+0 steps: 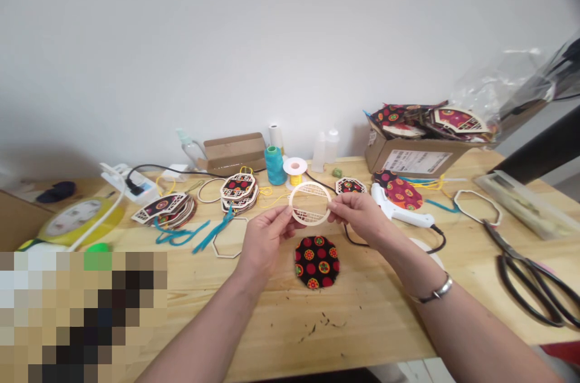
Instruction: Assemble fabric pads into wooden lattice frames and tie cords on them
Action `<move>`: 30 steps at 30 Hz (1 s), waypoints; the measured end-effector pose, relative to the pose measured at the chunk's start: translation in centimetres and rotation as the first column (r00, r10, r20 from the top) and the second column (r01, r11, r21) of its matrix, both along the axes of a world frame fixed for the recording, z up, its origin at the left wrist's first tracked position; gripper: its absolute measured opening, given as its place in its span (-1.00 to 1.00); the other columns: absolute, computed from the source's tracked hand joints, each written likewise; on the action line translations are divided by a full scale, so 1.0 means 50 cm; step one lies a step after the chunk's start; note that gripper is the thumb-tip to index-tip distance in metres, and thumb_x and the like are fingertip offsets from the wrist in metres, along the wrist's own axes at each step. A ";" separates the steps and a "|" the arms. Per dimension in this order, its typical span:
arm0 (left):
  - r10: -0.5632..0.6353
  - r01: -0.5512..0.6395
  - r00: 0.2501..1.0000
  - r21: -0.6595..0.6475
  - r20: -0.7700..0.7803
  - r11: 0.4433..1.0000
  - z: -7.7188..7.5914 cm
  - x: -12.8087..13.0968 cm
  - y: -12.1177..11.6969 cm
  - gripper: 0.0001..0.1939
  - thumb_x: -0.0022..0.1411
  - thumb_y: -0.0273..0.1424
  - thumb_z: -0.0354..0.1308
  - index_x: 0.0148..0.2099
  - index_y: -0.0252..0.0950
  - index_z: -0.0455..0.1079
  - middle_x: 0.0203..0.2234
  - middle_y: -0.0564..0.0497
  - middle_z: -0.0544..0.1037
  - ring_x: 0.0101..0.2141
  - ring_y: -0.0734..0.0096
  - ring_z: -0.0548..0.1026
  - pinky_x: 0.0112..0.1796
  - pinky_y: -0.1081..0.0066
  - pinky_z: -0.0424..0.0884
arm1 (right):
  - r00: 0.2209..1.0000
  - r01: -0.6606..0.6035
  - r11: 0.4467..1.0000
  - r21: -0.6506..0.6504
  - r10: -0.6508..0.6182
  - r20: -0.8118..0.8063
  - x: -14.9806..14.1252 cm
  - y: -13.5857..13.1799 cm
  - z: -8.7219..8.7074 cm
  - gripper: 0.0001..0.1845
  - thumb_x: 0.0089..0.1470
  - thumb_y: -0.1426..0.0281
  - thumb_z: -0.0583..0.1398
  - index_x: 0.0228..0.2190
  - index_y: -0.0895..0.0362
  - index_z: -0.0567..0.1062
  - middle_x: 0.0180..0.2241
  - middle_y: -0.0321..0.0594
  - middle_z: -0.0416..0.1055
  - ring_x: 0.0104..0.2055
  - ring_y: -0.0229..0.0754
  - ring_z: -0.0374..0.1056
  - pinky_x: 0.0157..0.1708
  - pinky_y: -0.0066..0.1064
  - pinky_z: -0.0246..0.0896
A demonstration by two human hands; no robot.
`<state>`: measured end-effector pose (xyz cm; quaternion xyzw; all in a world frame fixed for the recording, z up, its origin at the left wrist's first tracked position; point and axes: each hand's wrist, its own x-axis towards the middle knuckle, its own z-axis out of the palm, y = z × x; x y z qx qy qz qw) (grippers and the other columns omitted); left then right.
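Between my two hands is a round wooden lattice frame (327, 200), raised above the table and tilted toward me. My left hand (270, 231) pinches its left edge between thumb and fingers. On the opposite edge, the fingers of my right hand (356, 214) are closed on the same rim. Below the frame, a rounded piece of black fabric with red and yellow flower dots (317, 262) lies flat on the wood. A white glue gun (403, 209) rests just beyond my right wrist, with its dark cord running under my forearm.
Large black scissors (521, 274) lie at the right. A cardboard box (410, 159) full of fabric pieces stands behind. Stacked fan-shaped (165, 209) and octagonal lattice pieces (238, 189), a teal thread cone (274, 165) and a power strip (136, 186) are spread along the back and left.
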<state>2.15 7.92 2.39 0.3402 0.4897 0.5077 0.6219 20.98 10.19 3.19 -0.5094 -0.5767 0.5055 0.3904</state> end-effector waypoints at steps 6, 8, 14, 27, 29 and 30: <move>0.008 -0.004 0.998 0.063 -0.063 0.998 -0.005 0.000 0.002 -0.70 -0.01 -0.22 0.30 -0.31 -0.36 0.54 -0.48 -0.04 0.61 -0.47 0.48 0.50 -0.43 0.51 0.30 | 0.999 -0.017 0.999 0.035 0.016 0.033 0.000 0.001 -0.001 -0.72 -0.02 0.25 0.17 -0.62 0.16 0.42 -0.61 -0.24 0.44 -0.58 -0.32 0.23 -0.52 -0.47 0.13; 0.024 -0.021 0.999 0.062 -0.043 0.998 -0.002 0.001 0.000 -0.71 0.00 -0.24 0.29 -0.29 -0.36 0.53 -0.45 -0.04 0.61 -0.45 0.48 0.51 -0.43 0.53 0.31 | 0.994 0.007 0.994 0.113 -0.019 0.109 -0.001 0.000 -0.002 -0.72 0.02 0.27 0.16 -0.60 0.16 0.44 -0.61 -0.24 0.44 -0.57 -0.30 0.24 -0.52 -0.46 0.14; 0.058 -0.044 0.982 -0.081 0.177 0.996 0.023 -0.001 -0.004 -0.61 0.11 -0.10 0.16 -0.25 -0.37 0.47 -0.30 -0.16 0.61 -0.32 0.20 0.58 -0.34 0.34 0.44 | 0.880 -0.120 0.601 0.791 -0.305 0.365 0.001 -0.009 -0.011 -0.83 0.12 0.45 0.11 -0.39 0.13 0.52 -0.40 -0.18 0.53 -0.37 -0.21 0.34 -0.33 -0.36 0.20; 0.079 -0.091 0.978 0.057 0.191 0.994 0.011 -0.003 0.002 -0.78 -0.03 -0.43 0.31 -0.25 -0.31 0.52 -0.28 -0.05 0.61 -0.42 0.48 0.51 -0.41 0.47 0.43 | 0.796 -0.270 0.511 0.816 -0.359 0.488 0.001 -0.010 -0.018 -0.63 0.16 0.58 -0.02 -0.05 0.14 0.40 -0.06 -0.05 0.43 -0.08 -0.11 0.33 -0.11 -0.24 0.24; 0.082 -0.095 0.980 0.065 0.182 0.993 0.010 -0.003 0.001 -0.75 -0.03 -0.41 0.31 -0.22 -0.30 0.52 -0.27 -0.05 0.61 -0.43 0.48 0.51 -0.41 0.47 0.43 | 0.846 -0.146 0.585 0.798 -0.345 0.407 -0.004 -0.011 -0.018 -0.65 0.17 0.54 -0.03 -0.06 0.16 0.40 -0.11 -0.04 0.45 -0.07 -0.12 0.35 -0.09 -0.27 0.24; 0.083 -0.097 0.981 0.068 0.175 0.993 0.009 -0.002 0.001 -0.73 -0.03 -0.41 0.32 -0.20 -0.30 0.51 -0.27 -0.05 0.61 -0.43 0.47 0.51 -0.42 0.46 0.43 | 0.871 -0.081 0.642 0.762 -0.326 0.368 -0.005 -0.012 -0.017 -0.67 0.19 0.50 -0.03 -0.09 0.16 0.42 -0.14 -0.05 0.47 -0.10 -0.13 0.36 -0.11 -0.29 0.25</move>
